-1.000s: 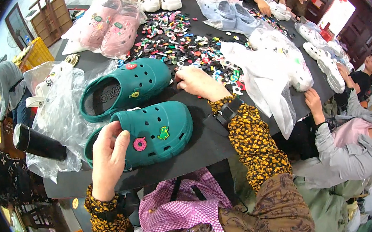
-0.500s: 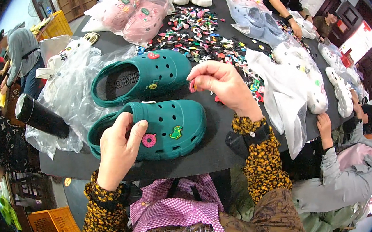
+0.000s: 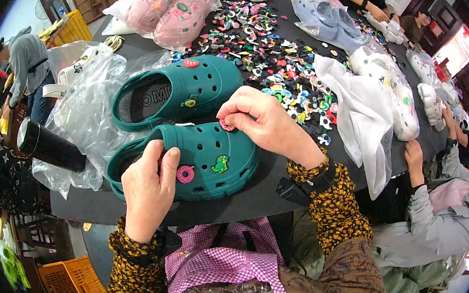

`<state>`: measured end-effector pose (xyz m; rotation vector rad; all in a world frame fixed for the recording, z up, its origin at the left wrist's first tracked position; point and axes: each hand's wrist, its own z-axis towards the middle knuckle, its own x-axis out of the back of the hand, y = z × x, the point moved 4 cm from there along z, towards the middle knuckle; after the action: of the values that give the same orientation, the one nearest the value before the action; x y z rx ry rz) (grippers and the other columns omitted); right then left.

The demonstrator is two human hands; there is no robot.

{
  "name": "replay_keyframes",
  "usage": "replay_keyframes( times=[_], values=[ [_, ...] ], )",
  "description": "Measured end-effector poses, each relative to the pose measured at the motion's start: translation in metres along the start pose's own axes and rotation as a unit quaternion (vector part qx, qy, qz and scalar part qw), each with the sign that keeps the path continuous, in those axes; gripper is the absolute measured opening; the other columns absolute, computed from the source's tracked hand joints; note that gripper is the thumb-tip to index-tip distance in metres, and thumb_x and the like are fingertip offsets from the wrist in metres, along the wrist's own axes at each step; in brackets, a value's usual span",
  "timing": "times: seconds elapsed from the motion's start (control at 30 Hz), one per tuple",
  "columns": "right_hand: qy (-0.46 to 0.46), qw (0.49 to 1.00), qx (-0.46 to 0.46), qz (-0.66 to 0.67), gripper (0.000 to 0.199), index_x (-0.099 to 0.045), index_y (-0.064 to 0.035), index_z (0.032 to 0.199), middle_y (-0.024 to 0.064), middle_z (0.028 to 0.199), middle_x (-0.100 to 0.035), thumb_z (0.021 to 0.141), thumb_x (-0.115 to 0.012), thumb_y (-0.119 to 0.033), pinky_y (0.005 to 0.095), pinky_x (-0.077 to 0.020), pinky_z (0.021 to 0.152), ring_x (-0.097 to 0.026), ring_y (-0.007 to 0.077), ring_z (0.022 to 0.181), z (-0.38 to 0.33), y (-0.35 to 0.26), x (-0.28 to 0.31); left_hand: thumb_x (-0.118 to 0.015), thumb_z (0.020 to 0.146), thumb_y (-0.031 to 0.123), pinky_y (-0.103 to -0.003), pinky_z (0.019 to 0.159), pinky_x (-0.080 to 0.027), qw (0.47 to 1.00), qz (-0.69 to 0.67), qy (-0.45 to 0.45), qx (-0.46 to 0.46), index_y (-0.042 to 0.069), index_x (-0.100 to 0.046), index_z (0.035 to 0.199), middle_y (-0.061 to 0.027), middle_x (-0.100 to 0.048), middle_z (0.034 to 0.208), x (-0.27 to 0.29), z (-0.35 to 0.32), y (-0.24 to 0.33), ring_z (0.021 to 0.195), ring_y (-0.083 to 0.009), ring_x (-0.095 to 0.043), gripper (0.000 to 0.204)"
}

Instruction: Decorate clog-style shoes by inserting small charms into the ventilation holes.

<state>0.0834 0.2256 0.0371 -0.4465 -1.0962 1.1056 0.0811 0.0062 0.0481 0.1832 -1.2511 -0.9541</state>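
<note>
Two dark green clogs lie side by side before me. My left hand grips the near clog by the side of its opening, thumb outside. That clog carries a pink doughnut charm and a green dinosaur charm. Between thumb and finger, my right hand pinches a small pink shoe charm at the top of the near clog's toe; whether it sits in a hole is hidden. The far clog bears a strawberry charm and an avocado-like charm.
A heap of loose colourful charms spreads behind the clogs. Bagged pink clogs stand at the back, bagged white clogs to the right. Clear plastic bags and a black cylinder lie left. Co-workers sit along the table.
My right hand has moved left and down with the pink charm, from beside the clogs onto the near clog's toe. My left hand keeps its grip.
</note>
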Motion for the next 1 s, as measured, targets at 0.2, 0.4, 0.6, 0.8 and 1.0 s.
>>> replay_keyframes(
  times=[0.2,0.4,0.6,0.8,1.0],
  values=[
    [0.008,1.000,0.004,-0.028,0.005,-0.062,0.0026,0.088,0.0075,0.082,-0.057,0.086,-0.057,0.002,0.0251,-0.0505,0.069,-0.062,0.0133,0.075,-0.002,-0.011,0.001,-0.059,0.090,0.022,-0.040,0.053,-0.041,1.000,0.004,0.002,-0.006,0.002,-0.052,0.085,-0.0176,-0.054,0.063,0.000,0.000,-0.001,0.060,-0.0353,-0.057,0.021],
    [0.011,0.991,0.071,-0.109,0.002,-0.062,-0.0016,0.084,0.0061,0.078,-0.059,0.082,-0.062,-0.002,0.0318,-0.0469,0.068,-0.059,0.0194,0.075,-0.001,-0.016,0.000,-0.059,0.089,0.022,-0.040,0.053,-0.041,1.000,0.011,0.006,-0.014,0.003,-0.053,0.084,-0.0169,-0.054,0.063,0.000,0.000,-0.002,0.060,-0.0348,-0.057,0.021],
    [-0.007,0.975,0.130,-0.180,0.005,-0.065,-0.0042,0.085,0.0057,0.080,-0.061,0.080,-0.065,-0.004,0.0354,-0.0457,0.071,-0.058,0.0229,0.077,-0.003,-0.021,0.002,-0.059,0.090,0.023,-0.039,0.053,-0.041,1.000,0.005,0.008,-0.020,0.003,-0.053,0.084,-0.0165,-0.055,0.064,-0.001,0.000,-0.001,0.060,-0.0339,-0.057,0.022],
    [-0.028,0.981,0.118,-0.149,0.011,-0.067,-0.0040,0.090,0.0070,0.082,-0.061,0.078,-0.067,-0.005,0.0342,-0.0469,0.073,-0.059,0.0230,0.080,-0.004,-0.025,0.005,-0.058,0.090,0.023,-0.039,0.054,-0.042,1.000,0.014,0.007,-0.015,0.003,-0.054,0.086,-0.0160,-0.055,0.064,0.000,0.000,-0.001,0.060,-0.0335,-0.058,0.022],
    [0.019,0.989,0.102,-0.106,0.006,-0.065,-0.0031,0.085,0.0102,0.079,-0.061,0.082,-0.064,-0.008,0.0364,-0.0455,0.070,-0.058,0.0275,0.077,-0.005,-0.017,0.006,-0.058,0.090,0.023,-0.039,0.054,-0.042,1.000,0.012,0.004,-0.013,0.003,-0.054,0.087,-0.0161,-0.056,0.064,-0.001,0.000,-0.001,0.061,-0.0333,-0.058,0.021]
  ],
)
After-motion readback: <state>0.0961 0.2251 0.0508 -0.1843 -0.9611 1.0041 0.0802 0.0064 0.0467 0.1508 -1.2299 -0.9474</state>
